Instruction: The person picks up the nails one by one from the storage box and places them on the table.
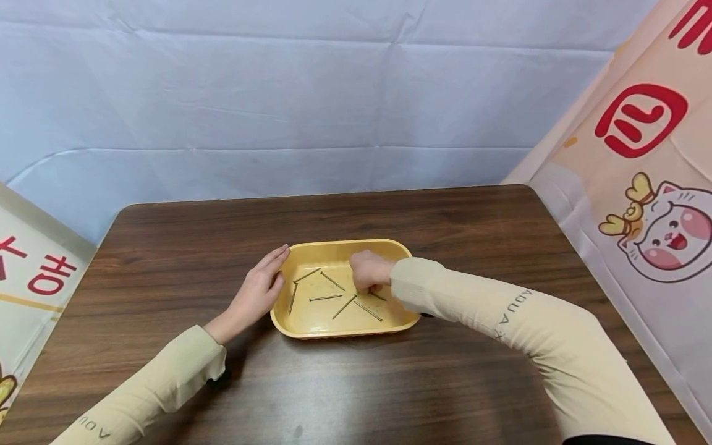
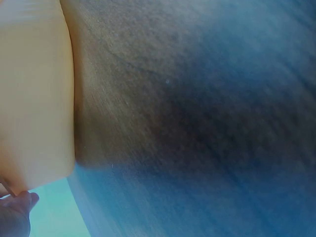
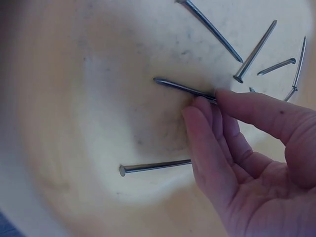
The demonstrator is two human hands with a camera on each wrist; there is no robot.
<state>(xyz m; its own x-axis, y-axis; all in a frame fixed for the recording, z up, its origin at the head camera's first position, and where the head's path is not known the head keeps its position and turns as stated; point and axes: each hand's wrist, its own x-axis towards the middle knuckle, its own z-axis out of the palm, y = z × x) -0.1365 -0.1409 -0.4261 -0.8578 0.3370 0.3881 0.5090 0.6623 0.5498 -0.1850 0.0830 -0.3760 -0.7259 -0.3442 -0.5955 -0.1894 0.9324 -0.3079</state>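
One nail (image 3: 182, 89): being pinched inside the yellow tray (image 1: 328, 252), projecting beyond the fingertips; whether touching the tray floor, cannot tell.
Right hand (image 3: 256, 143): gripping that nail between thumb and fingers, in the tray's right half.
Left hand (image 1: 261, 285): resting against the tray's left end, with fingers straight rather than clasping, and with thumb spreading apart from them.
Other nails (image 1: 332, 281): lying scattered at different angles across the tray floor, partly under the right hand.
Dark wood-grain table (image 1: 356, 383): supporting the tray.
Pale cloth (image 1: 250, 99): hanging behind the table.
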